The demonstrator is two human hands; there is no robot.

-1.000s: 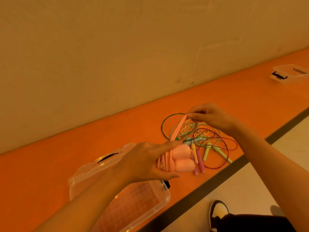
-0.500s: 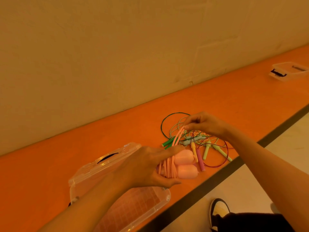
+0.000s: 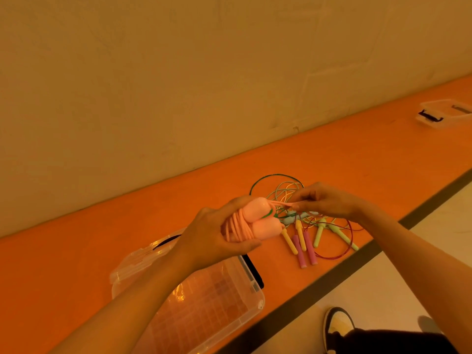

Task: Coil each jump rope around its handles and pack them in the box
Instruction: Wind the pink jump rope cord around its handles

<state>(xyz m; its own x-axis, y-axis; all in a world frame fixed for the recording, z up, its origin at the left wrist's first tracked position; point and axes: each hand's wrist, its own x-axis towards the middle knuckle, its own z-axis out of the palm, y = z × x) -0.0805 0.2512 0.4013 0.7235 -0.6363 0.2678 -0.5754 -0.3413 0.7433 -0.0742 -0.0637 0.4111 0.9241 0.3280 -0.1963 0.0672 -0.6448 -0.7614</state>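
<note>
Pink rope (image 3: 238, 228): its two fat handles (image 3: 256, 213) lie side by side in the left hand (image 3: 212, 238), held in the air just above the far edge of the box (image 3: 251, 311). The fingers curl round from behind and the thumb presses from below, gripping the handles together with the cord turns wrapped about them. A short free length of cord runs from the handles, away from the box, to the right hand (image 3: 329, 200), whose thumb and fingertips pinch it. That length looks taut, though blur makes this uncertain.

The box is clear and open and sits on the orange ledge (image 3: 89, 264). Its lid (image 3: 135, 259) lies against the side of the box nearest the wall (image 3: 178, 72).

Right of the box on the ledge lies a tangle (image 3: 306, 219) of other ropes. Thin green, pale and dark red cords loop over one another. The yellow handles (image 3: 290, 241), magenta handles (image 3: 306, 249) and green handles (image 3: 342, 235) point toward the ledge's front edge. Far along the ledge from the box stands a second box (image 3: 444, 113), clear with a black latch. On the floor, right of the box and below the ledge, is a shoe (image 3: 337, 325).
</note>
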